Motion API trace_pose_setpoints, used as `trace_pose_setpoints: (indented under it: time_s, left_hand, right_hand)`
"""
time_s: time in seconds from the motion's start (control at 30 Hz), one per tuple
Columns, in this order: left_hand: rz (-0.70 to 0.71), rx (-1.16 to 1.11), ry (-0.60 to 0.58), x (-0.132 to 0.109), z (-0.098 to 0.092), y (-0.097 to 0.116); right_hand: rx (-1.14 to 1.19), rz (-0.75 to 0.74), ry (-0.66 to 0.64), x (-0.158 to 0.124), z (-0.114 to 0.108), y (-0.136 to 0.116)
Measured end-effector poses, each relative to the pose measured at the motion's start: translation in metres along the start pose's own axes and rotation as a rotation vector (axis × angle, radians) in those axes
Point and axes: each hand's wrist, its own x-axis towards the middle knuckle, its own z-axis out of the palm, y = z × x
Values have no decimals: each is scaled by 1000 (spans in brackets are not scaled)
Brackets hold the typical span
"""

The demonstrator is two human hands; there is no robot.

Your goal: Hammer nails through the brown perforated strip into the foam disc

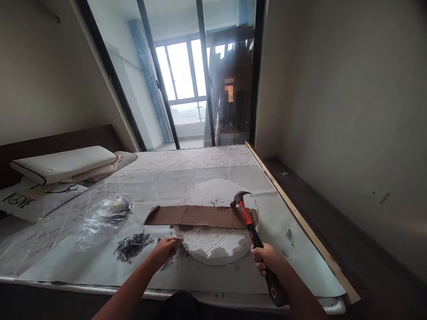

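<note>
Right hand (267, 259), lower right of centre, is gripping a claw hammer (251, 224), fingers wrapping its handle; the head is showing over the right end of a brown cardboard strip (200, 216), contact unclear. The strip, dotted with holes, is lying across a white foam disc (213, 244), lower centre. Left hand (166, 250) is curling near the disc's left edge, index extending; cannot tell whether it is pinching anything. Nail pile (133, 245) is lying left of it. Judgement: nailing is apparently pausing between strokes; the next move is probably calling for steadying a nail upright.
</note>
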Motion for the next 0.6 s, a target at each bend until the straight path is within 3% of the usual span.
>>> trace_pose_setpoints:
  time_s: [0.1,0.3,0.43,0.6]
  left_hand:
    - [37,-239,-164,-3,14,39]
    - [175,-321,-313,19,54,108]
    - [292,-201,-219,45,90,133]
    - [372,-119,-10,80,137,141]
  right_hand:
    - [12,-10,4,0,2,0]
    - [8,-10,-38,1,-1,-4]
    - [-46,-56,-30,-5,-5,-8]
    - [-64,-92,30,-12,-4,-7]
